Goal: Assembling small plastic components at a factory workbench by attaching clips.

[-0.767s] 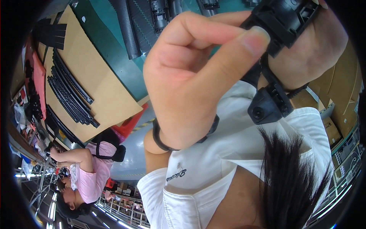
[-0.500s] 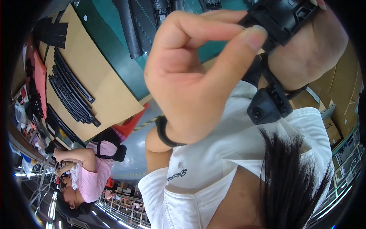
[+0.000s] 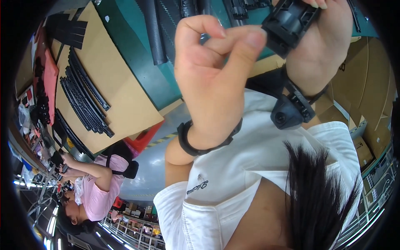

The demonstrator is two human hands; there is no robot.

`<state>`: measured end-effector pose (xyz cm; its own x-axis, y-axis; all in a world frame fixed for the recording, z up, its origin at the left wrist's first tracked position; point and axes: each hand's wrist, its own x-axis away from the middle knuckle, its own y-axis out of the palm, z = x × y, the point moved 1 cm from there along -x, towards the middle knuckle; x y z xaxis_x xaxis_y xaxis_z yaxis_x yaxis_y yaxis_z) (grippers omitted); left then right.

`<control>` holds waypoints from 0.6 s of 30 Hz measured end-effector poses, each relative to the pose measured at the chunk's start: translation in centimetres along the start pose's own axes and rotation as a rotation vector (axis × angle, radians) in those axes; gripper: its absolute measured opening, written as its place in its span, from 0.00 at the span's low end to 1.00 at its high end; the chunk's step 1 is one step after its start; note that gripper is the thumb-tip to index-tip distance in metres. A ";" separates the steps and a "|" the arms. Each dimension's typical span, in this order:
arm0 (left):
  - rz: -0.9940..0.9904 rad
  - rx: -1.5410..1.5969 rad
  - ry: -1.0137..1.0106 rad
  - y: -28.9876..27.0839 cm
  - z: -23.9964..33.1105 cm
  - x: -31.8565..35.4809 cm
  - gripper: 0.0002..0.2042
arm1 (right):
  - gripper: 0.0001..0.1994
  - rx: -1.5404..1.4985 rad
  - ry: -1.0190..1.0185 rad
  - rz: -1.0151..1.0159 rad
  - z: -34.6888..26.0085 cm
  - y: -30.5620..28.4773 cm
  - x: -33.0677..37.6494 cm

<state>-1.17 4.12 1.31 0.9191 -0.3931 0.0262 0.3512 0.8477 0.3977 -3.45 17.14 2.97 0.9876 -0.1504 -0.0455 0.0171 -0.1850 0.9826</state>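
Note:
A black moulded plastic part (image 3: 287, 26) with slots and a curved recess is held up at the top right. My right hand (image 3: 323, 46) grips it from behind, its fingertips curling over the top edge. At its near left corner, my left hand (image 3: 216, 77) pinches with thumb and forefinger, the other fingers loosely bent. Whether something small sits between those two fingertips is hidden. Both wrists wear black straps; a black camera-like device (image 3: 287, 114) hangs by the right one.
Left, a cardboard sheet (image 3: 125, 100) carries several curved black strips (image 3: 85, 98). Black lengths and moulded pieces (image 3: 239, 10) lie on the green table (image 3: 125, 25) beyond my hands. A person in pink (image 3: 100, 187) works at the left. Cardboard boxes (image 3: 366, 83) stand right.
The part and my right hand have shifted left in view and tilted. My left hand's pinch has slid toward the part's outer corner, and its other fingers have loosened.

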 end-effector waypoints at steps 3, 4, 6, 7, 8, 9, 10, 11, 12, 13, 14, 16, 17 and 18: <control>0.051 -0.048 -0.025 -0.4 0.1 -0.5 0.08 | 0.12 -0.094 0.050 -0.002 0.5 -0.5 -0.3; 0.040 0.017 -0.088 -0.5 0.1 -0.7 0.08 | 0.10 -0.101 0.036 0.072 0.6 -0.7 -0.4; 0.018 0.143 -0.215 -0.6 0.4 -1.1 0.08 | 0.08 -0.119 0.008 0.222 0.9 -1.0 -0.7; 0.016 0.141 -0.203 -0.6 0.6 -1.1 0.08 | 0.08 -0.118 0.010 0.210 1.0 -1.3 -0.7; 0.010 0.144 -0.216 -0.6 0.8 -1.0 0.08 | 0.06 -0.134 0.028 0.187 1.0 -1.5 -0.8; 0.002 0.146 -0.230 -0.6 1.0 -0.9 0.08 | 0.06 -0.151 0.044 0.164 1.0 -1.7 -0.9; -0.006 0.148 -0.245 -0.6 1.2 -0.9 0.08 | 0.06 -0.167 0.060 0.142 1.0 -1.8 -0.8; -0.011 0.147 -0.237 -0.6 1.3 -0.8 0.08 | 0.06 -0.166 0.058 0.133 1.0 -1.9 -0.8; -0.035 0.139 -0.242 -0.7 1.5 -0.8 0.09 | 0.06 -0.170 0.068 0.140 1.2 -1.8 -0.8; -0.060 0.132 -0.248 -0.8 1.6 -0.7 0.10 | 0.06 -0.173 0.078 0.147 1.3 -1.7 -0.8; -0.086 0.124 -0.255 -0.9 1.7 -0.6 0.12 | 0.06 -0.176 0.086 0.156 1.5 -1.6 -0.8; -0.095 0.118 -0.227 -0.8 1.7 -0.5 0.12 | 0.06 -0.186 0.104 0.158 1.6 -1.6 -0.9; -0.102 0.113 -0.206 -0.7 1.7 -0.5 0.13 | 0.06 -0.198 0.123 0.170 1.7 -1.5 -0.9; -0.108 0.109 -0.186 -0.6 1.7 -0.4 0.13 | 0.06 -0.209 0.141 0.181 1.7 -1.5 -0.9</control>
<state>-2.09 3.13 2.59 0.8251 -0.5467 0.1426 0.4149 0.7577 0.5038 -4.61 15.88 1.24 0.9891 -0.0237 0.1452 -0.1442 0.0384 0.9888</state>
